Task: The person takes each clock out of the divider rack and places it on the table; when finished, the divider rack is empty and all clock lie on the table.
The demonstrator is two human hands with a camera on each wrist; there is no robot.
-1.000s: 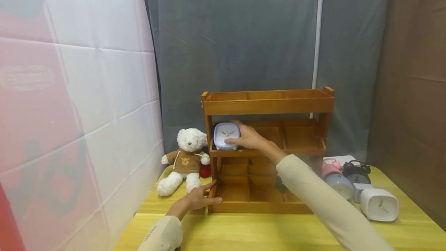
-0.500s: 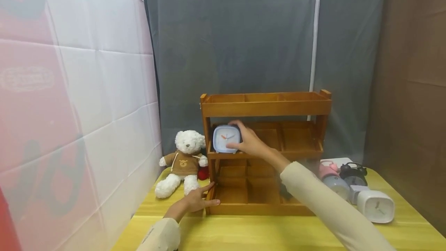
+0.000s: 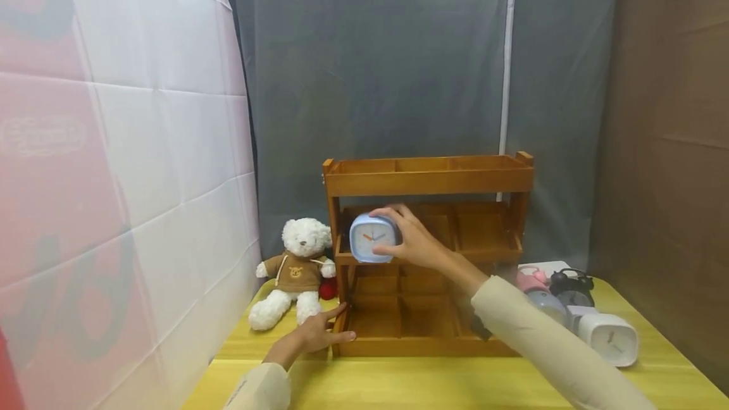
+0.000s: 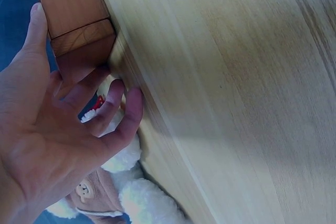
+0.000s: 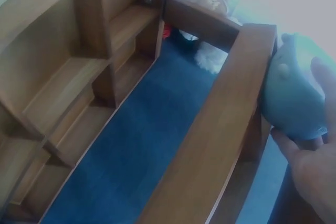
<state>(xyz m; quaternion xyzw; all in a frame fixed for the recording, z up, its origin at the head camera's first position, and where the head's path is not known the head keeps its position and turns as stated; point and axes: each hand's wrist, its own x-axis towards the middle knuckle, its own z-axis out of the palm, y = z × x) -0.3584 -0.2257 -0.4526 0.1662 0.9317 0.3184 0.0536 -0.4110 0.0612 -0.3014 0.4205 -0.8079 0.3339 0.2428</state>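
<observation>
My right hand [image 3: 418,242] grips a light blue alarm clock [image 3: 364,247], fingers over its top and right side, thumb at the front of its face. In the head view the clock is before the left end of the wooden shelf's [image 3: 433,183] middle tier and overlaps that tier's front lip. In the right wrist view the clock's rounded back [image 5: 294,95] is close beside a wooden board; contact is unclear. My left hand [image 3: 316,333] holds the shelf's lower left corner, thumb in front and fingers spread along the side [image 4: 79,40].
A white teddy bear [image 3: 302,271] in a brown hoodie sits left of the shelf, a red object [image 3: 328,288] beside it. At the right stand a white clock [image 3: 612,340], a black twin-bell clock [image 3: 572,286] and a pink one [image 3: 531,278]. The yellow table [image 3: 398,381] runs in front.
My right hand has drawn the blue clock slightly down and forward, out over the tier's lip, turning its face a little. The left hand stays on the shelf corner. The head view has shifted slightly.
</observation>
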